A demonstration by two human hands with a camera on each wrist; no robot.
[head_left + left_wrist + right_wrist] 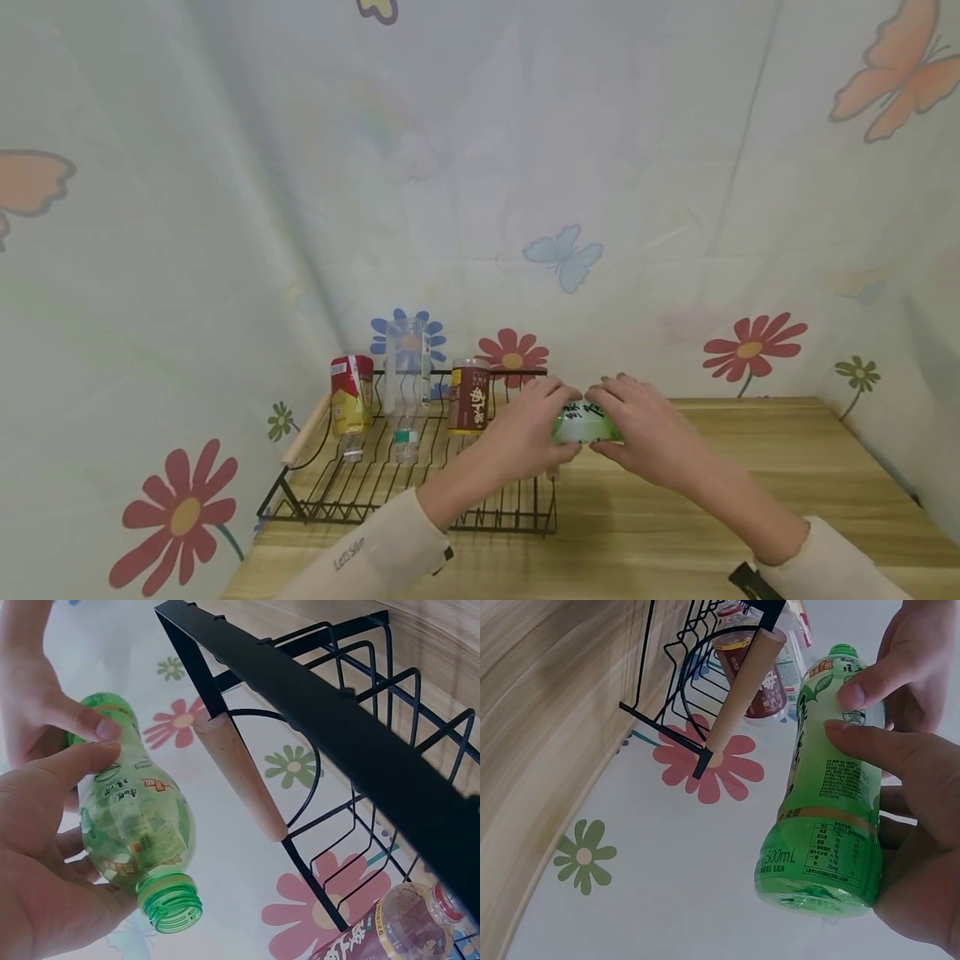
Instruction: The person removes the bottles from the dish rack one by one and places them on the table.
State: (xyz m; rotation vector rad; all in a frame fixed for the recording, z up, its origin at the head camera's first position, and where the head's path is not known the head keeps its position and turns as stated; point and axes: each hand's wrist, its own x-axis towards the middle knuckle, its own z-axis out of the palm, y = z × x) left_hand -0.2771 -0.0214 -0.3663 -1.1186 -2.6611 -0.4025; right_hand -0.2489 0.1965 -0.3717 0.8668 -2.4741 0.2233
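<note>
Well, red-and-yellow bottle (pixel 351 396): farthest left of the grip, on the black wire rack (pixel 322 709), its neck toward the person, perhaps to match its neighbour.
Clear bottle (pixel 408 379): next along, closer to the grip, neck the same way; the wires probably keep such round bodies from rolling.
Maroon bottle (pixel 468 396): nearest the grip of these three; its red-ringed neck, hard to make out from the head, shows in the left wrist view.
Wooden handle (pixel 241 780): on the rack end beside the grip; mostly masked by the left arm from the head, plain in both wrist views.
Left hand (pixel 536 421): curled round the neck-side half of the green bottle (pixel 587 425), thumb along its side.
Green bottle: sideways between both hands, right of the rack; the left wrist view gives its uncapped, threaded neck, the right wrist view its base and printed panel.
Right hand (pixel 648 429): gripping the base-side half, thumb tip near the other; sharing the hold likely steadies the bottle.
Table (pixel 750 467): wood-grained, below and right of the grip.
</note>
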